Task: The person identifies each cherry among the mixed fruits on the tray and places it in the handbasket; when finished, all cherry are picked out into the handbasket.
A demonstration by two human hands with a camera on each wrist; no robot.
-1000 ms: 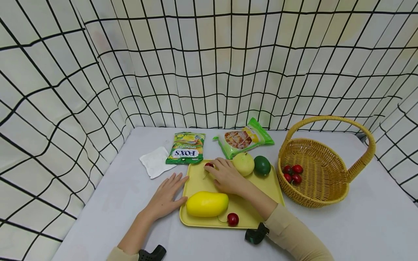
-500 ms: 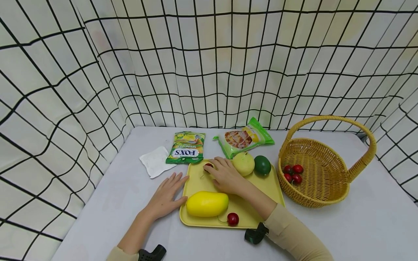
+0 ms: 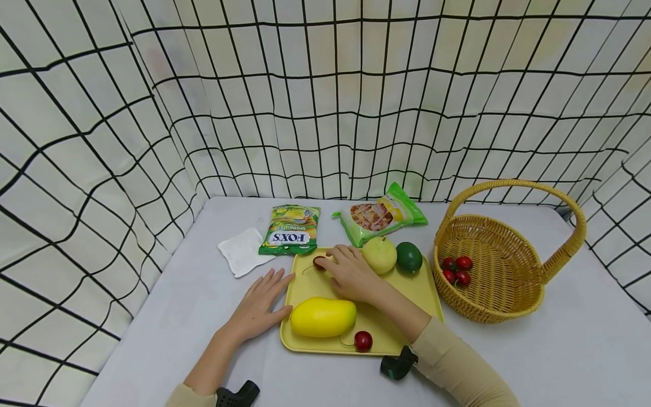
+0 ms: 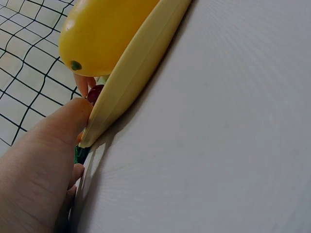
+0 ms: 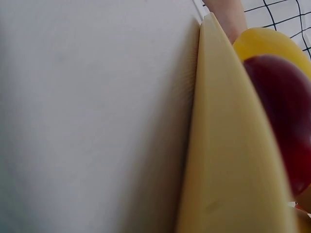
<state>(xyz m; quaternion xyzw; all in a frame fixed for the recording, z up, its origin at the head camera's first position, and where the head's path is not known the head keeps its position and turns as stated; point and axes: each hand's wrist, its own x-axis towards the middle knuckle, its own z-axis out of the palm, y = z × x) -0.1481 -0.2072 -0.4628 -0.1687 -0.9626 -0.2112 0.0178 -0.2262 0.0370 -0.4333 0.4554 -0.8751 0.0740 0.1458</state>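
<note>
My right hand (image 3: 351, 275) reaches over the yellow tray (image 3: 376, 314), and its thumb and fingertips pinch a dark red cherry (image 3: 319, 263) near the far left corner. The cherry's thin stem points left. Spread flat at the tray's left side, my left hand (image 3: 259, 308) has its thumb touching the rim and holds nothing. Beside that thumb lies a yellow mango (image 3: 322, 317). A second cherry (image 3: 363, 341) sits by the near edge, large in the right wrist view. At the back right of the tray are a pale green round fruit (image 3: 378, 255) and a dark green fruit (image 3: 408, 258).
A wicker basket (image 3: 524, 308) with a tall handle stands right of the tray, several red cherries (image 3: 456, 271) inside. Behind the tray lie a green Fox's candy bag (image 3: 291, 230) and a green snack bag (image 3: 378, 216). A white packet (image 3: 243, 252) is at the left.
The cherry at my right fingertips has shifted slightly left and toward me, its stem swinging left. My left hand stays in place.
</note>
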